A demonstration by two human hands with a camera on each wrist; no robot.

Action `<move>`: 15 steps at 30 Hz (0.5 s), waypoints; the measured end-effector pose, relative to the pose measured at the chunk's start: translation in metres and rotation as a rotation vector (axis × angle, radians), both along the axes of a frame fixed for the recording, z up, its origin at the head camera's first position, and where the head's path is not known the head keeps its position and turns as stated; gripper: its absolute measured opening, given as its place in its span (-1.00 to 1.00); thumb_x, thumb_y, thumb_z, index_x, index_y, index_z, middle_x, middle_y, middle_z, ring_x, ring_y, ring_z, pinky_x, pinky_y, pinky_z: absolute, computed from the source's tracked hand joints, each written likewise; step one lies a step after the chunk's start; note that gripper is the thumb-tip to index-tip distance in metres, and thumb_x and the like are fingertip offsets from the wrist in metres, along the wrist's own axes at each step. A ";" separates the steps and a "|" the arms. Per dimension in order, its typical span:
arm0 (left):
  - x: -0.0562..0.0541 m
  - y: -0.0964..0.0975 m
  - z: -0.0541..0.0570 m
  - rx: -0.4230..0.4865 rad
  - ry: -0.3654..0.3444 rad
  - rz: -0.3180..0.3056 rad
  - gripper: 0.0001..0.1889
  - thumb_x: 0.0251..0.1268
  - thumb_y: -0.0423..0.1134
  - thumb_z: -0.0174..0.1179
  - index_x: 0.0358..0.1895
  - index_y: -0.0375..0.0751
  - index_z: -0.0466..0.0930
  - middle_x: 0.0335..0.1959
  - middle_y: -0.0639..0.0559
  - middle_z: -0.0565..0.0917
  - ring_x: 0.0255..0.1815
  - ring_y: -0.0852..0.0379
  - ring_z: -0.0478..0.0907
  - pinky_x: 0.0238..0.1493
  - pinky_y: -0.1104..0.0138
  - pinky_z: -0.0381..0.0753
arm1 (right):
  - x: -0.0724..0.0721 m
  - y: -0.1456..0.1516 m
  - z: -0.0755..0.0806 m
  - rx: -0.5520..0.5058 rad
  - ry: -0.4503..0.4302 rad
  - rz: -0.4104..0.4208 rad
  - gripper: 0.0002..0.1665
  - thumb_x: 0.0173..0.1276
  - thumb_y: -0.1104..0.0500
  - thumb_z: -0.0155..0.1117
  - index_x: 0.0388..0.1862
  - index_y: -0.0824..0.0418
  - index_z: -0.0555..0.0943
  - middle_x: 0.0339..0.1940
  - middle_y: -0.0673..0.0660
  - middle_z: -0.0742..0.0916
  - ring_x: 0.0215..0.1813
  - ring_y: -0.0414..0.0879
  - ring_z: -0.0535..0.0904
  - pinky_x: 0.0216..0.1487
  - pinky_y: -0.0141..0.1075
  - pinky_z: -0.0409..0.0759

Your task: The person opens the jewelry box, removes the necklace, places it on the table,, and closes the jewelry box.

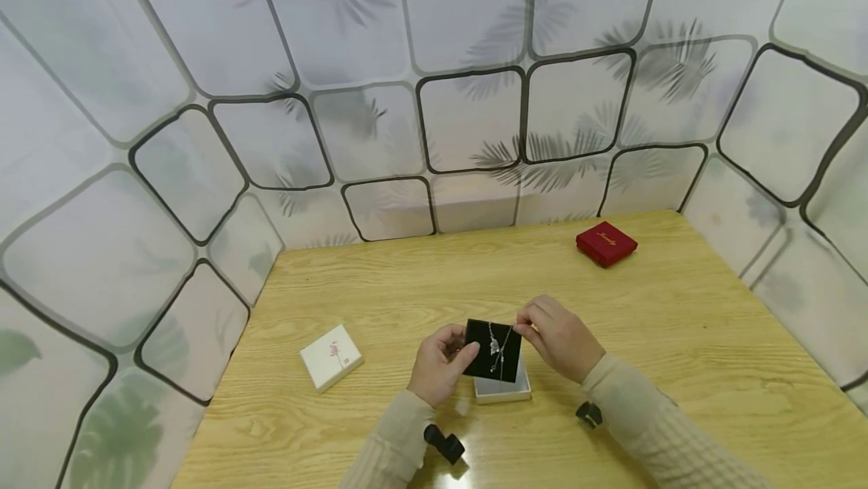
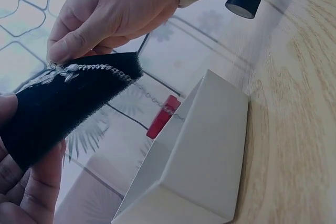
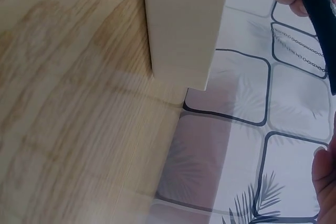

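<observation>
My left hand [image 1: 437, 365] grips a black jewelry pad [image 1: 478, 368] at its left edge, thumb on the front face. A silver necklace [image 1: 495, 346] with a pendant lies across the pad. At the pad's upper right corner, my right hand [image 1: 559, 338] pinches the necklace chain [image 2: 105, 67] between thumb and fingertips. Part of the chain passes over the pad's edge and hangs toward the open white box base [image 1: 503, 396]. That base stands on the table just below the pad, its grey inside partly hidden by the pad.
A white box lid [image 1: 332, 357] with a pink floral print lies on the left of the wooden table [image 1: 407, 285]. Far back on the right sits a closed red jewelry box [image 1: 606, 244]. Patterned curtain-like sheets [image 1: 468, 120] border the table's back and sides.
</observation>
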State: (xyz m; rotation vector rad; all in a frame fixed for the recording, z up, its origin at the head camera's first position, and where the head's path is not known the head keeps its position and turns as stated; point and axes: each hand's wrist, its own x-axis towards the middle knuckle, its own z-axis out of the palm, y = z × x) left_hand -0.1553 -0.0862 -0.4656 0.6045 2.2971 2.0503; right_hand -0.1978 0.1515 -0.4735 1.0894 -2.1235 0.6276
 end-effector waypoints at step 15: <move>0.000 -0.001 0.000 0.006 0.084 -0.045 -0.87 0.35 -0.46 0.13 -0.16 -0.51 0.54 -0.32 -0.33 0.60 -0.32 0.18 0.51 -0.29 0.42 0.55 | 0.002 0.004 0.006 -0.019 -0.078 -0.019 -0.74 0.54 0.07 0.00 -0.27 0.19 0.51 -0.31 0.00 0.61 -0.34 -0.24 0.44 -0.33 -0.42 0.52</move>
